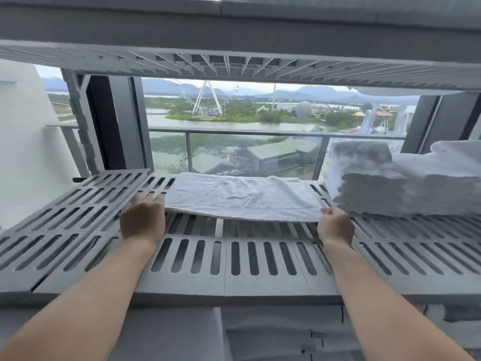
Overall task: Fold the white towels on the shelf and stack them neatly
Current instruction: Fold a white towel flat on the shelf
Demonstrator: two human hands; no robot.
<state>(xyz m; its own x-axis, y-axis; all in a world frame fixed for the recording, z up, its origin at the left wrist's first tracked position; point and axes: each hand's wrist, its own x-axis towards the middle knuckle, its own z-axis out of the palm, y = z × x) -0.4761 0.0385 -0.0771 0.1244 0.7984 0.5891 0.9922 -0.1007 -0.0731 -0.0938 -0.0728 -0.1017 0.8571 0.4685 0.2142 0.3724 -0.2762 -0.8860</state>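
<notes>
Soft, limp towel (242, 196): right hand (335, 226) pinches its near corner; left hand (142, 218), apparently flat, touches the other.

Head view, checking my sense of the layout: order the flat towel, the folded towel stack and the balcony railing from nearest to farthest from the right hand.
1. flat towel, right corner pinched by the right hand.
2. folded towel stack, on the shelf to the right.
3. balcony railing, outside, beyond the shelf.
</notes>
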